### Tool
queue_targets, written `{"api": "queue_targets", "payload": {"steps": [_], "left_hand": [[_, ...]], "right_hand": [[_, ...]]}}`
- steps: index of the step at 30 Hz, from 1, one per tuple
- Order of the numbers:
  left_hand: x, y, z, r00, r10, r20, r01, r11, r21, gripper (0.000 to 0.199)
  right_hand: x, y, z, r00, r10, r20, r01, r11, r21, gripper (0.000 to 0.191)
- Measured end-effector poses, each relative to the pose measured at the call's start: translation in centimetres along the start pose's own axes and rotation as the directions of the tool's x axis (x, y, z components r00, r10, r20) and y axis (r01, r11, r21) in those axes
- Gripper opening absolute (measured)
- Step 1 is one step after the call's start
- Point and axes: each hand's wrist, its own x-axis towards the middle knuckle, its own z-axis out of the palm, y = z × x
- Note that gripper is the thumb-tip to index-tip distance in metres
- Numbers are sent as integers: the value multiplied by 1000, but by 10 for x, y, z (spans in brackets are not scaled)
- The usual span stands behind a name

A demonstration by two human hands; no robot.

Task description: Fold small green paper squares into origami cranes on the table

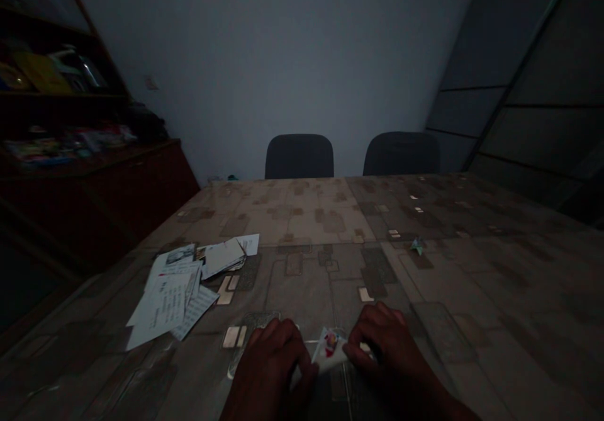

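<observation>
At six o'clock on the brown, rectangle-patterned table cover (306, 295), a small white paper piece with a red-and-blue printed figure (331, 347) was held between both hands. Left hand (277, 355), curled, gripped its eight o'clock edge; right hand (387, 344) pinched its three o'clock corner, thumb and fingers narrowed. From it, loosely heaped white printed sheets (168, 300) lay toward ten; a small pale-green folded paper (417, 246), between one and two.

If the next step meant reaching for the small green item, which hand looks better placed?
Probably the right hand: it is nearer the small green item. The left hand is farther away. Both hands currently hold the white paper.
</observation>
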Motion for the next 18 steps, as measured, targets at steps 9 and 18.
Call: {"api": "queue_targets", "payload": {"steps": [9, 18], "left_hand": [[4, 6, -6, 994, -87, 73, 87, 996, 3, 13], [2, 3, -2, 995, -88, 50, 88, 996, 5, 10]], "right_hand": [[-2, -4, 10, 984, 2, -178, -4, 1000, -10, 16], [0, -9, 8, 980, 61, -190, -65, 998, -12, 19]]}}
